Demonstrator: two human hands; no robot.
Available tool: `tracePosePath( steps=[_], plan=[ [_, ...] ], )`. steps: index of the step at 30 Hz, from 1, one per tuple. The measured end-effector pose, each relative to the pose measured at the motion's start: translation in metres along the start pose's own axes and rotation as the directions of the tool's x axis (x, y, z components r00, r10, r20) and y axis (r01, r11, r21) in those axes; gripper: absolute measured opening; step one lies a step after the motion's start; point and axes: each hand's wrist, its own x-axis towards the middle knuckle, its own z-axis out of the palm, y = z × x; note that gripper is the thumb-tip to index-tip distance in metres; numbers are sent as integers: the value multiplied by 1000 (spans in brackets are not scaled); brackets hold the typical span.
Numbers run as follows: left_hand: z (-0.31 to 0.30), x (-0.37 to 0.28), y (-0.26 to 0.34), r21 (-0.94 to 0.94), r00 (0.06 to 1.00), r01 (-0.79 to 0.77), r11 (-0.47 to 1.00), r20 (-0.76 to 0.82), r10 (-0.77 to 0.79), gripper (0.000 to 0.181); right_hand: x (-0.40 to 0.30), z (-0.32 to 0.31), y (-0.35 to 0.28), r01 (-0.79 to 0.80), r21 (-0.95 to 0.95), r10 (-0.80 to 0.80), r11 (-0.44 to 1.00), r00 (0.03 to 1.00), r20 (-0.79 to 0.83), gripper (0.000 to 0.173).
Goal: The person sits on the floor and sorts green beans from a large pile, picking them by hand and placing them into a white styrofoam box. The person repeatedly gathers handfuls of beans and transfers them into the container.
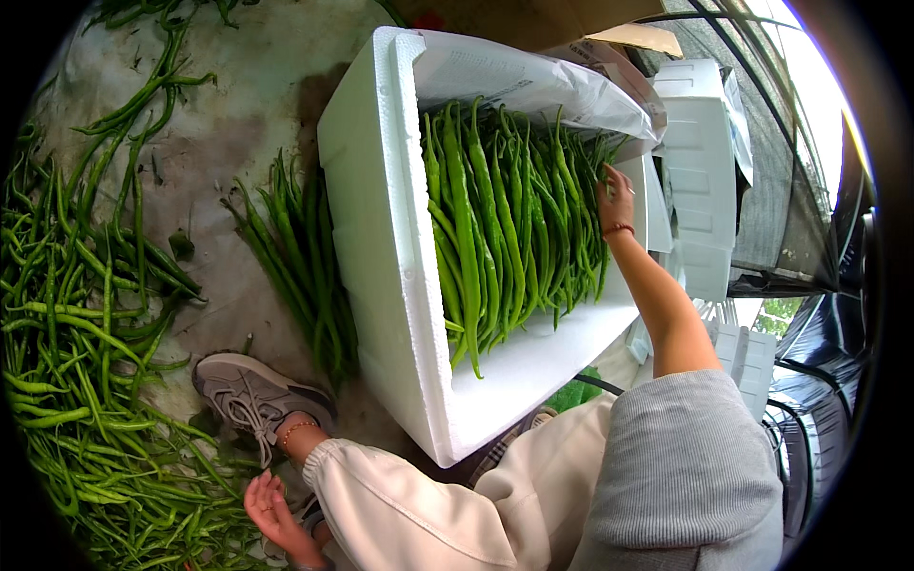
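A white styrofoam box (385, 214), tilted with its opening towards me, holds long green chili peppers (500, 214) in a dense row. My right hand (615, 200) reaches inside, its bent fingers touching the peppers at the right end of the row; what lies under the fingers is partly hidden. White printed plastic liner (514, 71) lies folded along the box's upper side. At the lower left, my left hand (273, 510) hangs near my shoe with loosely bent fingers and no pepper visible in it. A large loose pile of green peppers (93, 457) lies beside it.
A smaller bunch of long peppers (300, 264) lies on the stained ground sheet (235, 135), against the box's left side. More white foam boxes (692, 171) stand to the right. Cardboard (500, 18) is above the box. My shoe (246, 392) stands near the pile.
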Motion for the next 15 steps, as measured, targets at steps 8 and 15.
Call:
tracePosePath(
  steps=[8,15],
  plan=[
    [4,-4,2,-71,1000,12,997,10,-11,33,-32,-16,51,-447,-423,544,788,828,139,24],
    [-27,5,11,-214,979,-181,960,-134,155,23,2,-56,134,-45,79,44,996,999,16,33]
  ],
)
